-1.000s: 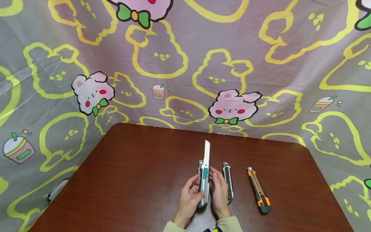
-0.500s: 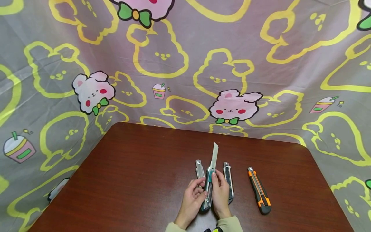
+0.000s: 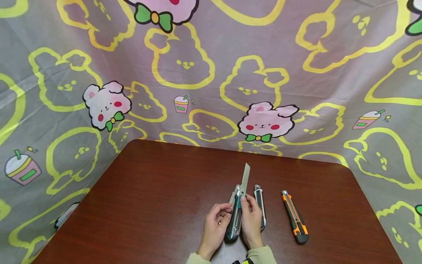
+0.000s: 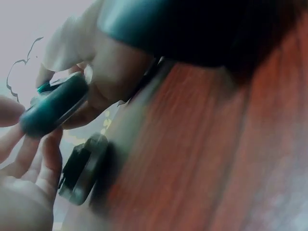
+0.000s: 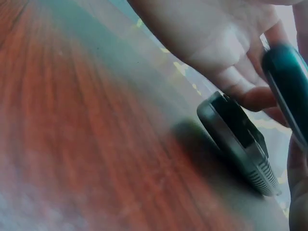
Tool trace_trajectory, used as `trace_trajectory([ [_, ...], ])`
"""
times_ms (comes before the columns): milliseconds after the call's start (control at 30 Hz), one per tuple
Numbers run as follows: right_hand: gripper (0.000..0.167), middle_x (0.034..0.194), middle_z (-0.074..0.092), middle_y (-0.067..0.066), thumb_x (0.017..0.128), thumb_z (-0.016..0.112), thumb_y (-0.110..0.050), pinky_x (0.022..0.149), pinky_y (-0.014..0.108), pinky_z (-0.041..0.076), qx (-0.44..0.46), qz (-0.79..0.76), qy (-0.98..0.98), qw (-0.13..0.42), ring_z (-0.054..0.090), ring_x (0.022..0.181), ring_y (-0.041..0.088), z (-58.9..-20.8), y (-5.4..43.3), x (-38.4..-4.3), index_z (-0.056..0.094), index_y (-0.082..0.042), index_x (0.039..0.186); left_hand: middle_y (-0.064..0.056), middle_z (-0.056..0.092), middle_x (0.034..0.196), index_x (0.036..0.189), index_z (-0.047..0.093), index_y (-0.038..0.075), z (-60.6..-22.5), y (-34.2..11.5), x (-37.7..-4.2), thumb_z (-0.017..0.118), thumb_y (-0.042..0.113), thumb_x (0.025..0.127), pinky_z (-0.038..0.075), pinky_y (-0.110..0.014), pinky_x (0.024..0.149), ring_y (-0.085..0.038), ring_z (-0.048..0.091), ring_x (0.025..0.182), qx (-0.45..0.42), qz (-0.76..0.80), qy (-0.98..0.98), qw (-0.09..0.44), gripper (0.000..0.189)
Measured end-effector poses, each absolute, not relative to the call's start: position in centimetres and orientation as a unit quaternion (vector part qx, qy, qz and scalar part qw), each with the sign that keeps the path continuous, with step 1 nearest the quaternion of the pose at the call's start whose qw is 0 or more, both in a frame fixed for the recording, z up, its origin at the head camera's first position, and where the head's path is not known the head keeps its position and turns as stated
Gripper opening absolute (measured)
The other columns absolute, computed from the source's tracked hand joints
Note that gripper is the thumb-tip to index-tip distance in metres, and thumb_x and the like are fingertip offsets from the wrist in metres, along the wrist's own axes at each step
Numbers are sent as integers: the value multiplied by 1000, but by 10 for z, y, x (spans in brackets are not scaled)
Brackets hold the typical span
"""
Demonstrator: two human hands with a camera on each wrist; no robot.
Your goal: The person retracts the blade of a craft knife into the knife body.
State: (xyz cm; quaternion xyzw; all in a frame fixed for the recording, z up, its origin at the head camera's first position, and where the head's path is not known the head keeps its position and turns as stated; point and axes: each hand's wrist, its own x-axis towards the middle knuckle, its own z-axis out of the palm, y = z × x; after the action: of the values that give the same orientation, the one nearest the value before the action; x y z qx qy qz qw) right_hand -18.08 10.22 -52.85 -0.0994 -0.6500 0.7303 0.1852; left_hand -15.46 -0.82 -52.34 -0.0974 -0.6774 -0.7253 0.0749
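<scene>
In the head view, a snap-off utility knife (image 3: pixel 234 227) with a dark green handle and a teal slider (image 3: pixel 239 202) is held upright between both hands. Its long silver blade (image 3: pixel 245 179) sticks out, leaning right. My right hand (image 3: pixel 252 222) pinches the knife, thumb at the slider. My left hand (image 3: pixel 212 229) grips its left side with curled fingers and thumb; the left wrist view shows fingers around the handle's rounded end (image 4: pixel 55 108). A slim silver piece (image 3: pixel 233 198) lies along the knife's left; whether it is separate, I cannot tell.
A white and black utility knife (image 3: pixel 259 200) lies right beside the right hand. Farther right is an orange and black utility knife (image 3: pixel 295 218). All are on a brown wooden table (image 3: pixel 158 205), backed by a patterned cloth (image 3: pixel 204 47).
The knife has tilted and its blade has shifted right. My right thumb has come onto the slider. The silver piece on the left has swung right, against the knife.
</scene>
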Motion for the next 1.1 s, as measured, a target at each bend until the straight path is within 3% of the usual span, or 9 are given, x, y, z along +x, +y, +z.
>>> trace_trajectory([
  [267, 25, 72, 55, -12, 97, 56, -11, 55, 15, 42, -105, 737, -637, 201, 49, 64, 0, -531, 101, -182, 59, 12, 107, -23, 61, 103, 111, 62, -7, -522, -5, -152, 59, -8, 85, 55, -19, 78, -11, 62, 89, -87, -745, -657, 83, 26],
  [500, 29, 73, 59, -12, 97, 57, -16, 55, 16, 45, -133, 736, -629, 212, 52, 63, 0, -529, 104, -182, 61, 11, 108, -24, 57, 107, 117, 59, -2, -519, -2, -149, 59, -4, 87, 54, -18, 75, -7, 63, 78, -96, -741, -662, 59, 29],
  [633, 27, 77, 61, -13, 97, 58, -17, 59, 15, 46, -146, 740, -619, 218, 53, 68, 0, -527, 105, -182, 63, 8, 107, -23, 60, 101, 118, 57, 1, -518, -1, -147, 60, 2, 90, 52, -17, 69, -3, 62, 72, -105, -730, -675, 31, 28],
  [767, 25, 80, 63, -13, 97, 58, -17, 62, 14, 47, -144, 749, -609, 218, 56, 73, 0, -525, 106, -181, 63, 5, 106, -26, 61, 94, 118, 53, 1, -517, -1, -145, 60, 8, 92, 59, -32, 57, -6, 64, 69, -106, -741, -663, -23, 28],
  [867, 27, 81, 64, -12, 97, 58, -17, 63, 15, 47, -138, 752, -608, 214, 57, 74, 0, -523, 105, -180, 62, 7, 108, -26, 59, 92, 117, 50, -1, -516, 0, -145, 59, 9, 93, 58, -42, 50, -9, 65, 66, -95, -755, -647, -48, 28],
  [1100, 29, 79, 64, -14, 97, 57, -16, 61, 15, 46, -134, 742, -623, 207, 57, 71, 0, -522, 104, -179, 61, 10, 109, -12, 59, 88, 117, 48, -1, -518, 2, -144, 57, 11, 94, 58, -46, 51, -14, 66, 58, -75, -765, -635, -75, 27],
])
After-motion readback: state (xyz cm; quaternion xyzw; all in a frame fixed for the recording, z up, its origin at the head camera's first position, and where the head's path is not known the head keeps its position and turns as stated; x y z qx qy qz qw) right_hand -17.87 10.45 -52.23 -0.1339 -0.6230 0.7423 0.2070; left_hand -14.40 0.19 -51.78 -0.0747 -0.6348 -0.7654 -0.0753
